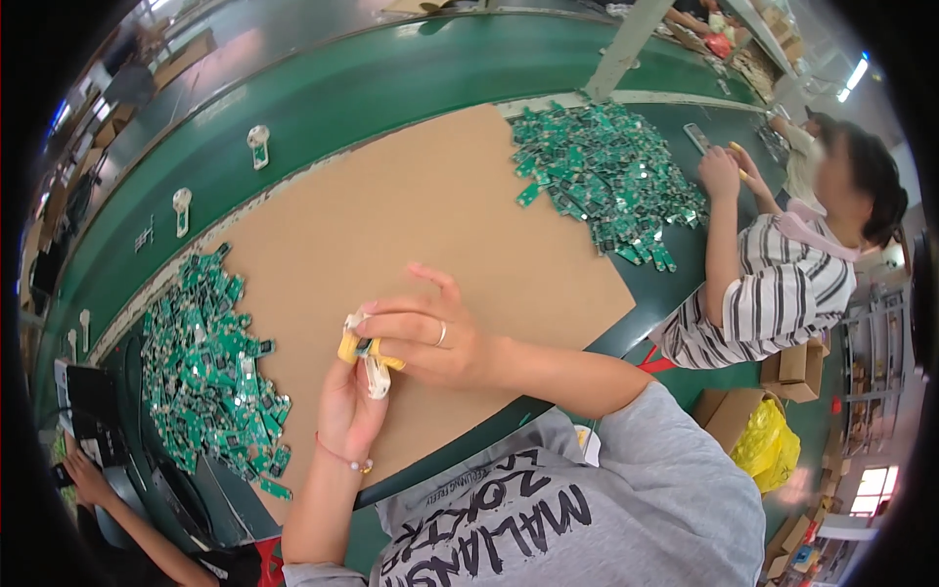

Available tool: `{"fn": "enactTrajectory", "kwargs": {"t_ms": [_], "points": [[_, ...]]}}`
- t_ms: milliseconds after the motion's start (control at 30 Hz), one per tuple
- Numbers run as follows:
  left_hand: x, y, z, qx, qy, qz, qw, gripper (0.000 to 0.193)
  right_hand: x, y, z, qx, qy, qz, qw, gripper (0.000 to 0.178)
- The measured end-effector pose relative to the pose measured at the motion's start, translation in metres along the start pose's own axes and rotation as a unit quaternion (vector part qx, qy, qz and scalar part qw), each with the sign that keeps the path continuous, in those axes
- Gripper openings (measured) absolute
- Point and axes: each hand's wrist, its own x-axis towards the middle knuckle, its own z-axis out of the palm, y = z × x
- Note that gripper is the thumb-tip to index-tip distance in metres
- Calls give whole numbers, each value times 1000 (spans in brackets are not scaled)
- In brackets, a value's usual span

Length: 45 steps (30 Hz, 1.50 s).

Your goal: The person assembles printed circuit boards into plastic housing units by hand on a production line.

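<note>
Both my hands meet over the near part of a brown cardboard sheet (421,196), holding a white plastic housing (377,380) between them. My left hand (350,406) is closed around its lower part from below. From the right, my right hand (430,338) is closed on its upper part, one finger raised away and a ring on another. A small dark and green piece shows at the middle of the housing, partly hidden by fingers. Yellow covers sit on some fingertips. A heap of green circuit boards (205,362) lies left of my hands.
A bigger heap of circuit boards (606,176) spreads at the far right. Beyond the sheet, a green conveyor belt (362,98) carries white housings (258,147). A co-worker in a striped shirt (773,293) works at right; another person's arm (137,523) reaches in at lower left.
</note>
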Motion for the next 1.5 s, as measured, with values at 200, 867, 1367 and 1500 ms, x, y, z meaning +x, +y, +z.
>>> {"fn": "enactTrajectory", "kwargs": {"t_ms": [200,867,1367,1500], "points": [[0,-8,12,213,16,64,975,49,4,-3,-11,-32,-8,9,999,17],[1,6,24,625,-8,248,740,50,22,-4,-19,133,-75,305,940,23],[-3,-5,9,519,8,219,826,47,7,-9,-28,58,-105,290,950,29],[8,0,11,520,9,295,802,49,12,-2,-27,347,-136,483,793,25]]}}
